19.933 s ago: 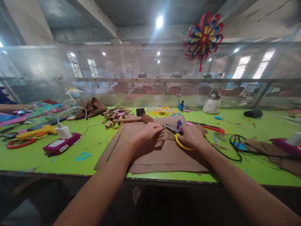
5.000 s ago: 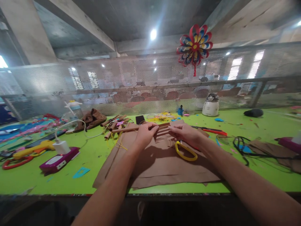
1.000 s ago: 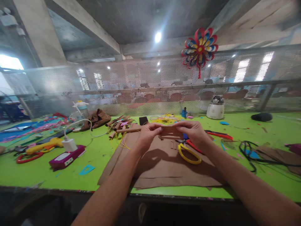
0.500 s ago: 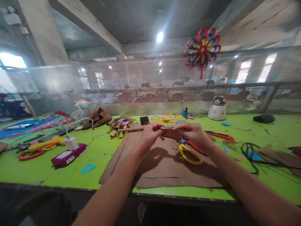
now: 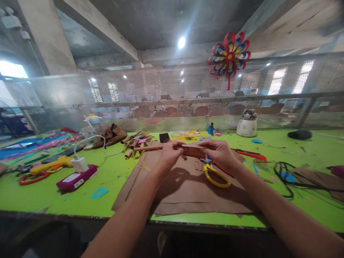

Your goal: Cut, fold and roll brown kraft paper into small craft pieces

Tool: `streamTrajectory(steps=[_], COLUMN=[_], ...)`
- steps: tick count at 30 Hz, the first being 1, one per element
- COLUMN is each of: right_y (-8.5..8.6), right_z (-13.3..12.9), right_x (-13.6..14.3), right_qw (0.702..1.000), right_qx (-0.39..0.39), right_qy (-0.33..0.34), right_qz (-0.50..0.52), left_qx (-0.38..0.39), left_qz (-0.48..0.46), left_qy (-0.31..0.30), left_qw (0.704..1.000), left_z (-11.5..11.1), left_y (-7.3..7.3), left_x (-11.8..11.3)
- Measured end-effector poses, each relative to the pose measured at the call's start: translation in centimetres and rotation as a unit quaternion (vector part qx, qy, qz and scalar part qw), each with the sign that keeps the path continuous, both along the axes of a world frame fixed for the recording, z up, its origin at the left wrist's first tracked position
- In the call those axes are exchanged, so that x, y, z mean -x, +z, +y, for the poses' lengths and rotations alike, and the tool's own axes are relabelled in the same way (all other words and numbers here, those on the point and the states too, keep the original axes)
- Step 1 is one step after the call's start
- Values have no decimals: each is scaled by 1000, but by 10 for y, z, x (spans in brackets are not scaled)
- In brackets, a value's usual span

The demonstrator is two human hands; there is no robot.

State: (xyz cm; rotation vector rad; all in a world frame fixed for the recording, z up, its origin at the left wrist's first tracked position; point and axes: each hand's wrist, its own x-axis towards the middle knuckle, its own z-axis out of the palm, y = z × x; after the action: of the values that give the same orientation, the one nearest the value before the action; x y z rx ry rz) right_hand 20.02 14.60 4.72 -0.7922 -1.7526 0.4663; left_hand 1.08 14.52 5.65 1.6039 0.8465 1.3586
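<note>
Between my two hands is a folded strip of brown paper (image 5: 194, 151), held up above the sheets. My left hand (image 5: 172, 153) pinches its left end, and my right hand (image 5: 219, 152) pinches the right end with thumb and fingers. Beneath them, large brown paper sheets (image 5: 185, 195) lie on the green table. Scissors with a yellow handle (image 5: 217, 177) rest on the sheets under my right hand, which hides part of them. Small brown paper scraps (image 5: 198, 165) lie beside the scissors.
Rolled brown paper tubes (image 5: 135, 145) and yellow string (image 5: 190, 137) lie behind my left hand. A purple power strip (image 5: 76, 179) with a white plug and a yellow glue gun (image 5: 51, 165) are at left. A white bottle (image 5: 246, 125), red-handled tool (image 5: 252, 154) and black cable (image 5: 286, 182) are at right.
My right hand has shifted slightly, and the strip's top face tilts a little more into view. Both hands keep their hold; the whole view has drifted slightly.
</note>
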Motion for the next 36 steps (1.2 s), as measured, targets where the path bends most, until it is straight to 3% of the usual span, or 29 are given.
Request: streamTrajectory(steps=[6,13,18,22,27,33,36], right_y=[-1,-6,-12,-18,-22,-23,-19], right_z=[0,2,1,3,5,5,3], right_x=[1,7,11,14,17,15,13], right_qw=[1000,985,971,980,984,982,971], right_qx=[-25,-126,-104,-27,-4,-58,-113], right_qy=[-4,-57,-94,-58,-70,-85,-137], right_qz=[-10,-105,-196,-191,-163,-161,-159], left_qx=[-27,-85,-122,-119,-90,-68,-52], left_qz=[12,17,62,55,11,13,8], left_qy=[16,47,74,68,50,37,24], left_qw=[999,995,988,989,995,997,998], left_z=[4,4,1,3,6,5,7], left_y=[-3,-2,-1,-2,-3,-3,-4], left_x=[2,1,0,0,0,2,4])
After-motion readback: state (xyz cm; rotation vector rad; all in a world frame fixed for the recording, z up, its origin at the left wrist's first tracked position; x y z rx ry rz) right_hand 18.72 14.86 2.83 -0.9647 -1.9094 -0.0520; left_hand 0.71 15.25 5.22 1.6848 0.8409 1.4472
